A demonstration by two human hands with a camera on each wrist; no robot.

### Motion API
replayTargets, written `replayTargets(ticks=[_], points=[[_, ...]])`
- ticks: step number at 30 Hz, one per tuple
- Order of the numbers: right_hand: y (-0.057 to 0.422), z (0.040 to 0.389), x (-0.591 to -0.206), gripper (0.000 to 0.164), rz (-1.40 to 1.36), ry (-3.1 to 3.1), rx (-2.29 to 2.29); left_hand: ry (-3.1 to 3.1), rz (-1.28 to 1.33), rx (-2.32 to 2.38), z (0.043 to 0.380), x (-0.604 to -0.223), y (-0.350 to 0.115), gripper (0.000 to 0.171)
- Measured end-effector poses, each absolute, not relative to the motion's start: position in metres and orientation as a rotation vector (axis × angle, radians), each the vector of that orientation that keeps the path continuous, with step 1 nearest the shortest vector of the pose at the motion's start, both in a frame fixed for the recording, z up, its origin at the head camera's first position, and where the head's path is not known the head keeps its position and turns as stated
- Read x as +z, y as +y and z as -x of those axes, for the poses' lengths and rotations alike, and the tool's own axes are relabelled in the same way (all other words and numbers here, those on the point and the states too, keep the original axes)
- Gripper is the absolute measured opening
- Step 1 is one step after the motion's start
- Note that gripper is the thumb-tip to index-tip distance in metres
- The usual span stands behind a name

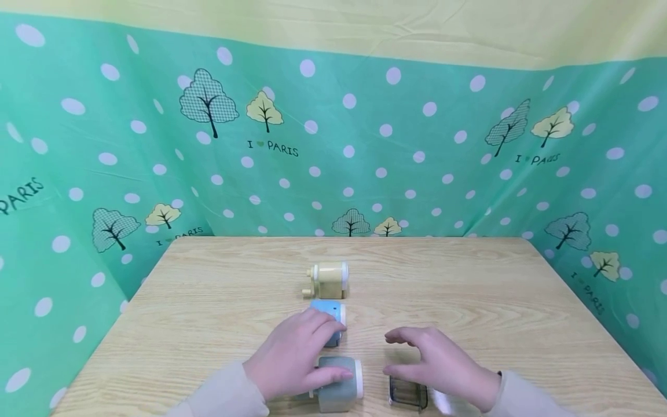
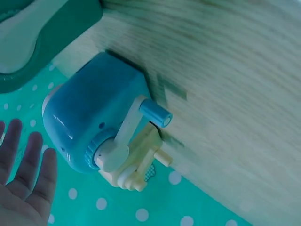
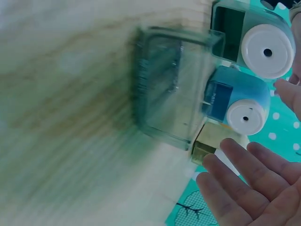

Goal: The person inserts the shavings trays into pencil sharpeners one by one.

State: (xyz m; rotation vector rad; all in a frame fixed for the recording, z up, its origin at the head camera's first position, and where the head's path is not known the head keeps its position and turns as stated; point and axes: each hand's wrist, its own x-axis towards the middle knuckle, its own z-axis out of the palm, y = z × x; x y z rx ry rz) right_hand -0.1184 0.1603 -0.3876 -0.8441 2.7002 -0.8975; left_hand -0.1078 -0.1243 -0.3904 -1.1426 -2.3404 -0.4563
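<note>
A grey-green crank pencil sharpener [image 1: 336,401] stands at the table's near side, with a blue one [image 1: 326,306] behind it. My left hand [image 1: 289,359] is over these two, thumb across the grey-green body and fingers by the blue one; whether it touches either is unclear. In the left wrist view its fingers [image 2: 43,181] are extended. A clear, dark-tinted shavings drawer [image 1: 407,395] lies to the right, apart from the sharpeners. My right hand [image 1: 440,362] hovers at that drawer, thumb and fingers spread with nothing between them.
A cream-yellow crank sharpener [image 1: 329,279] stands farthest back in the row. The wooden table [image 1: 469,278] ends at a green polka-dot cloth [image 1: 365,174] behind and at both sides. Cranks stick out on the left of the sharpeners, as the blue handle [image 2: 156,113] does.
</note>
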Motion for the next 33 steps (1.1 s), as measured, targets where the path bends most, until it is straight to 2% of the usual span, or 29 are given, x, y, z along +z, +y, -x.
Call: replayTargets(ticks=[15, 24, 33], points=[[0.179, 0.104, -0.403, 0.087, 0.674, 2.651, -0.821, -2.423, 1.085, -0.487, 0.097, -0.397, -0.124, 0.078], [0.193, 0.098, -0.416, 0.092, 0.521, 2.545, -0.893, -2.431, 1.100, -0.526, 0.093, -0.402, -0.120, 0.081], [0.201, 0.095, -0.422, 0.092, 0.595, 2.588, -0.876, -2.433, 1.123, -0.530, 0.092, -0.403, -0.115, 0.083]])
